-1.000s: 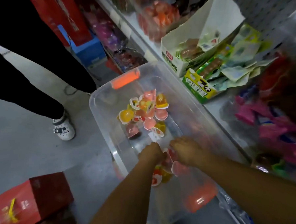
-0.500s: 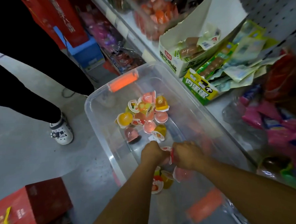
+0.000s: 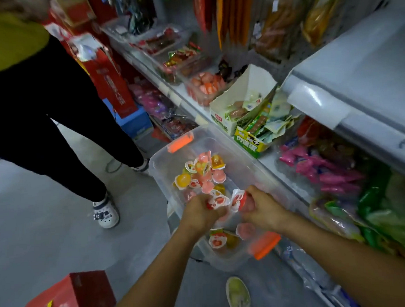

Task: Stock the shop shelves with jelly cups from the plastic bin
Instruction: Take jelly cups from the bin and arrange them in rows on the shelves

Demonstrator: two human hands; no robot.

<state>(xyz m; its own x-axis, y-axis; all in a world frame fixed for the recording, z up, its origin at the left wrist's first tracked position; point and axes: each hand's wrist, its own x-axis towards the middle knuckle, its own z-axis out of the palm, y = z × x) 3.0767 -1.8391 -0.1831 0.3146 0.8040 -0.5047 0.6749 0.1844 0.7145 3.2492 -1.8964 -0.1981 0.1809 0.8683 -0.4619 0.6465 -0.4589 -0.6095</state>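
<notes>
The left hand [image 3: 197, 214] has its grip closed round a jelly cup [image 3: 219, 201] — fingers curled beneath it, the white foil lid with its red fruit print turned up towards the camera. Just beside it, the right hand [image 3: 264, 210] has its grip clamped on a second jelly cup [image 3: 242, 201] lying on its side: lid facing left towards the other hand, pink body pointing right into the palm, so its axis runs across the view. Blur hides whether either hand holds more than one.

Both hands are over the near half of the plastic bin [image 3: 163, 176], a clear tub with an orange handle [image 3: 180, 143] at its far end, its long axis running away from the wearer alongside the shelf [image 3: 271, 160]. A heap of loose cups [image 3: 201, 171] lies at the bin's far end, tipped every way; a few more cups [image 3: 217, 240] sit on the bin's bottom below the hands.

On the shelf stand an open cardboard carton [image 3: 258, 80] of snack packets and, nearer, pink packets [image 3: 324, 170]. On the floor to the left — a second person's white shoe [image 3: 106, 213] and a red box [image 3: 70, 298].
</notes>
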